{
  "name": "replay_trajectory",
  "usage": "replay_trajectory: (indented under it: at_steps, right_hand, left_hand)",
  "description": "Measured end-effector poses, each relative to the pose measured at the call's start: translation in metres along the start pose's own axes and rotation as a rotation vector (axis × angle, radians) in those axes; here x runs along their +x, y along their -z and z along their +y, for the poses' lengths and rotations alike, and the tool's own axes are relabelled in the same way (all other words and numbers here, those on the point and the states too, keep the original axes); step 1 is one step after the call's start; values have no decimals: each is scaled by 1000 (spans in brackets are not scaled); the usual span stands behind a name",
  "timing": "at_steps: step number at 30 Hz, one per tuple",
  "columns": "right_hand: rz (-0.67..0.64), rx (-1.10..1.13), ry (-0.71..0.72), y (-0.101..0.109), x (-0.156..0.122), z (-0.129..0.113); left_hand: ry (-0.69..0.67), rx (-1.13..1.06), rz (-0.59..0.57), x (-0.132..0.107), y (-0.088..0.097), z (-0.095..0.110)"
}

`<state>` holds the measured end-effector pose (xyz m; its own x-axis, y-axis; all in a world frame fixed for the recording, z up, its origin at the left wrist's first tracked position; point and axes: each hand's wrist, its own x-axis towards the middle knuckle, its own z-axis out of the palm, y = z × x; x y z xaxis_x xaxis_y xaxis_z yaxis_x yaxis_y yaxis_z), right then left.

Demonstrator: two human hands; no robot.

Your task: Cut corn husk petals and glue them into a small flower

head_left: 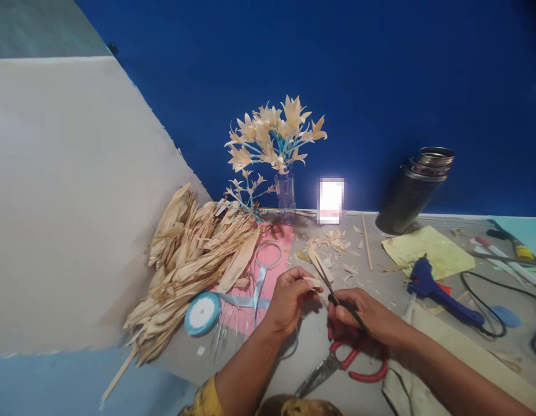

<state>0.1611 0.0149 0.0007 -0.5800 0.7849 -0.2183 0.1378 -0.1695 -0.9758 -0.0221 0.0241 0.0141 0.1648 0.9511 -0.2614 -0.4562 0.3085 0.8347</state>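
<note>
My left hand (291, 297) pinches a small pale strip of dried husk (313, 282) between thumb and fingers. In my right hand (365, 315) is a pair of scissors (327, 279), its blades pointing up and left, close beside the strip. Whether the blades touch the strip, I cannot tell. Below my right hand, larger red-handled scissors (320, 374) lie on the table, blades toward me. Just past my fingers are loose husk pieces (322, 263) and a scatter of small cuttings (332, 240).
Dried corn husks (203, 237) are heaped at left, beside a blue ribbon spool (203, 313) and pink paper (279, 271). Husk flowers stand in a clear vase (286, 199) near the blue wall. A blue glue gun (445, 297), yellow paper (424, 245) and dark flask (410, 193) occupy the right.
</note>
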Motion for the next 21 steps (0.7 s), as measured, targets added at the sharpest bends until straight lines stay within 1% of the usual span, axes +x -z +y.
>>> replay_trajectory:
  at_steps: [5,8,13,18,21]
  right_hand:
    - [-99,-55,-58,1,-2,8]
    - [-102,-94,-46,2,-2,9]
    - [-98,-98,-56,2,-2,5]
    - [-99,-158,-91,3,-2,1]
    - [-106,-153,-108,3,-3,-2]
  left_hand:
    - [-34,29,33,0,2,5]
    - [-39,60,52,0,2,5]
    - [-60,119,77,-1,1,5]
    - [-71,125,72,-1,2,7]
    - [-56,130,53,-1,4,8]
